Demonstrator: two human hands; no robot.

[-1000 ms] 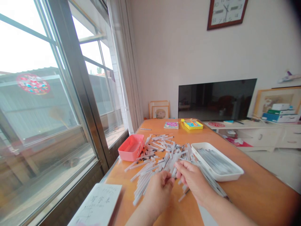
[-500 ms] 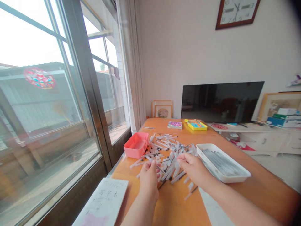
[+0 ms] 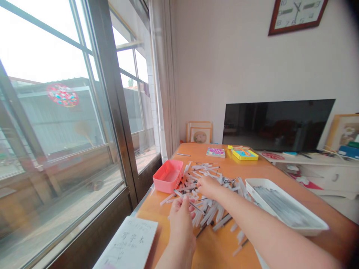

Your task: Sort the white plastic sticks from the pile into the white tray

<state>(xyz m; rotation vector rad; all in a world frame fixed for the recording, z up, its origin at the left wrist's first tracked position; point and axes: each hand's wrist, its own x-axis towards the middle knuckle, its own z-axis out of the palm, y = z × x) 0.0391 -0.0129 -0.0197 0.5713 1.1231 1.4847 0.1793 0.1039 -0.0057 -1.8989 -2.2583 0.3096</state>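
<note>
My left hand [image 3: 181,211] is closed around a slim pen [image 3: 197,207] with a clear barrel, held low over the near side of the heap. My right hand [image 3: 209,187] reaches across the loose pen parts [image 3: 215,213], which are whitish tubes and dark pieces strewn over the table. Its fingers are bent together at the heap's left part, and whatever is between them is hidden. Left of the heap stands a pink plastic basket [image 3: 165,185]. To the right, a white tray [image 3: 304,228] holds a row of greyish pens [image 3: 276,203], partly behind my right forearm.
A white notebook [image 3: 131,239] lies at the near left edge of the wooden table [image 3: 221,257]. Farther back are a lone pen [image 3: 183,154], a colourful booklet [image 3: 215,152] and a yellow box [image 3: 243,153]. A glass window [image 3: 64,149] runs along the left side.
My right hand has moved left and farther forward, from the heap's right part to its left part. The left hand stays near the heap with the pen. The view has swung slightly left.
</note>
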